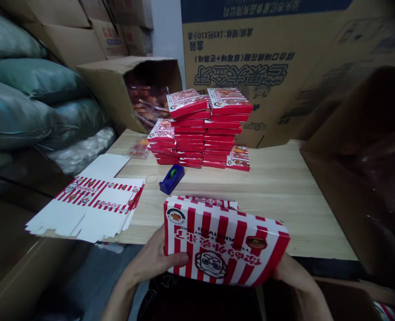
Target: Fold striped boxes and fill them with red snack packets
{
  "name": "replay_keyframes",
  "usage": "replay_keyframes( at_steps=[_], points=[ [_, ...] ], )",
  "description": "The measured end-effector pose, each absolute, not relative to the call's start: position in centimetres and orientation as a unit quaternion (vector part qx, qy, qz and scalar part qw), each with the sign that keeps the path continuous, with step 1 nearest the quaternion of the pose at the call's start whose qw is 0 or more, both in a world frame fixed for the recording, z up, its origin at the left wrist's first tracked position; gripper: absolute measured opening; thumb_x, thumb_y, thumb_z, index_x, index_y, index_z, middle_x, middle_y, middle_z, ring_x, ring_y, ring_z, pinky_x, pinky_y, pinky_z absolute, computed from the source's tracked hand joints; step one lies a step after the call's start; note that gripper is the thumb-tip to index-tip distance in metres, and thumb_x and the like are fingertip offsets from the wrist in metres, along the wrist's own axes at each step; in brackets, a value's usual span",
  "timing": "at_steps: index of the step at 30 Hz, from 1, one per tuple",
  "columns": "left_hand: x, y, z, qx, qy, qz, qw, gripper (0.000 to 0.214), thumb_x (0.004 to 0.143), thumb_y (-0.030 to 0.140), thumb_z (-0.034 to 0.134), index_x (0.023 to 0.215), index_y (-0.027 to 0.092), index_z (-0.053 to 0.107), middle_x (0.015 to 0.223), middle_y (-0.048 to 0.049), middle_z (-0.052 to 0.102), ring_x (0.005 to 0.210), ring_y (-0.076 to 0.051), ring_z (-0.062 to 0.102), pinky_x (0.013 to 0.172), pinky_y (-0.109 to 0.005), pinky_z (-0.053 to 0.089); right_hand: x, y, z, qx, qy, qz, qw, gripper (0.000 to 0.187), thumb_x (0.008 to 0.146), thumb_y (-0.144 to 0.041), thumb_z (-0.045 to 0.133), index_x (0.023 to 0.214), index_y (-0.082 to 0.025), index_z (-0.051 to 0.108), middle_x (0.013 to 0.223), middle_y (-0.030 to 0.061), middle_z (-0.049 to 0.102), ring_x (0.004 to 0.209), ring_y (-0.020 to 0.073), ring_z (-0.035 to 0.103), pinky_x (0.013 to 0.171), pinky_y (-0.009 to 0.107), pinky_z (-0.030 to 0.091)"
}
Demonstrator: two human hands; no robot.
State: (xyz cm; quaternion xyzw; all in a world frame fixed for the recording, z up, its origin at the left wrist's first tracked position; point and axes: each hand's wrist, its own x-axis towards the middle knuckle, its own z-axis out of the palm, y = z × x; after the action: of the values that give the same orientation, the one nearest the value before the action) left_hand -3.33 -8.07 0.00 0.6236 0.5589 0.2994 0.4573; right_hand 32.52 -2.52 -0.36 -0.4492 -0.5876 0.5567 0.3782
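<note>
Left hand: bare, lower centre-left of the frame; the thumb and the fleshy side of the palm show, the other fingers are out of sight.
Left forearm: bare from the wrist down to the bottom edge of the frame, slim, with no cuff or band showing on it.
Right hand: bare, lower right of centre; only its back and wrist show.
Right forearm: bare to the bottom edge of the frame, partly in shadow.
Clothing: dark, near-black fabric at bottom centre between the forearms, with a faint pale pattern near its upper edge; too dim to tell which garment.
</note>
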Motion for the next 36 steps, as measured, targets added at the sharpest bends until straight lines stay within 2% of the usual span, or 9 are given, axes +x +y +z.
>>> replay_keyframes(
  at_steps=[4,7,10,14,18,21,24,32,36],
  points=[
    [-1.5,-7.4,0.4,0.571,0.583,0.375,0.44,0.072,0.091,0.049,0.071,0.153,0.024,0.045,0.148,-0.0163,0.059,0.129,-0.035,0.061,0.11,-0.055,0.049,31.5,-2.3,-1.2,-0.44,-0.563,0.61,0.342,0.063,0.074,-0.052,0.087,0.13,-0.028,0.069,0.136,0.0136,0.07,0.121,0.0367,0.069,0.089,0.05,0.064],
    [-0.6,-5.8,-0.2,0.491,0.588,0.466,0.442,0.074,0.094,0.049,0.067,0.157,0.024,0.038,0.15,-0.0164,0.054,0.129,-0.031,0.062,0.107,-0.046,0.052,29.2,-1.4,-1.9,-0.467,-0.527,0.559,0.438,0.056,0.079,-0.044,0.086,0.128,-0.028,0.064,0.133,0.0116,0.071,0.122,0.0313,0.068,0.099,0.047,0.06],
    [-0.1,-3.7,-1.3,0.472,0.603,0.504,0.4,0.072,0.09,0.048,0.072,0.152,0.021,0.046,0.131,-0.0123,0.063,0.117,-0.026,0.065,0.103,-0.042,0.052,27.0,-0.3,-2.6,-0.482,-0.481,0.521,0.515,0.065,0.073,-0.044,0.09,0.128,-0.026,0.061,0.122,0.0113,0.075,0.115,0.0299,0.071,0.102,0.048,0.058],
    [-0.3,-1.2,-2.8,0.498,0.62,0.507,0.333,0.064,0.09,0.043,0.072,0.147,0.019,0.055,0.106,-0.005,0.064,0.099,-0.02,0.063,0.098,-0.036,0.05,25.2,1.7,-3.9,-0.503,-0.449,0.471,0.569,0.061,0.074,-0.045,0.089,0.123,-0.023,0.062,0.104,0.0074,0.075,0.1,0.0257,0.072,0.094,0.046,0.059],
    [-0.6,0.0,-3.4,0.511,0.625,0.503,0.31,0.052,0.09,0.043,0.072,0.136,0.02,0.068,0.1,-0.0044,0.065,0.088,-0.018,0.059,0.089,-0.032,0.049,24.7,3.2,-4.9,-0.509,-0.421,0.455,0.597,0.068,0.075,-0.045,0.088,0.134,-0.025,0.061,0.095,0.0024,0.072,0.083,0.0212,0.07,0.08,0.04,0.06],
    [-0.4,0.2,-3.5,0.497,0.624,0.513,0.317,0.041,0.091,0.043,0.071,0.124,0.019,0.073,0.101,-0.0058,0.067,0.087,-0.019,0.059,0.086,-0.031,0.049,25.0,3.6,-5.0,-0.527,-0.456,0.454,0.556,0.05,0.082,-0.048,0.081,0.125,-0.025,0.071,0.111,0.0085,0.072,0.091,0.0253,0.07,0.08,0.042,0.059],
    [-0.2,0.2,-3.6,0.488,0.621,0.517,0.329,0.034,0.093,0.043,0.069,0.118,0.019,0.073,0.1,-0.0056,0.067,0.087,-0.019,0.059,0.084,-0.031,0.049,25.2,3.7,-4.9,-0.533,-0.527,0.382,0.54,0.03,0.088,-0.047,0.075,0.109,-0.025,0.077,0.116,0.0089,0.069,0.105,0.028,0.067,0.093,0.045,0.055],
    [-0.1,-0.1,-3.7,0.521,0.596,0.526,0.312,0.022,0.099,0.038,0.065,0.116,0.025,0.068,0.116,-0.0061,0.064,0.11,-0.022,0.06,0.098,-0.033,0.046,25.2,3.6,-5.7,-0.526,-0.537,0.321,0.577,0.018,0.086,-0.04,0.078,0.096,-0.025,0.076,0.112,0.0083,0.068,0.111,0.0285,0.063,0.096,0.045,0.047],
    [0.3,0.0,-3.7,0.495,0.599,0.54,0.324,0.021,0.098,0.039,0.067,0.112,0.024,0.068,0.14,-0.0093,0.055,0.132,-0.025,0.053,0.11,-0.035,0.042,25.0,3.3,-5.6,-0.533,-0.491,0.367,0.583,0.023,0.084,-0.041,0.081,0.1,-0.026,0.075,0.114,0.0079,0.069,0.11,0.028,0.065,0.094,0.044,0.051]
  ],
)
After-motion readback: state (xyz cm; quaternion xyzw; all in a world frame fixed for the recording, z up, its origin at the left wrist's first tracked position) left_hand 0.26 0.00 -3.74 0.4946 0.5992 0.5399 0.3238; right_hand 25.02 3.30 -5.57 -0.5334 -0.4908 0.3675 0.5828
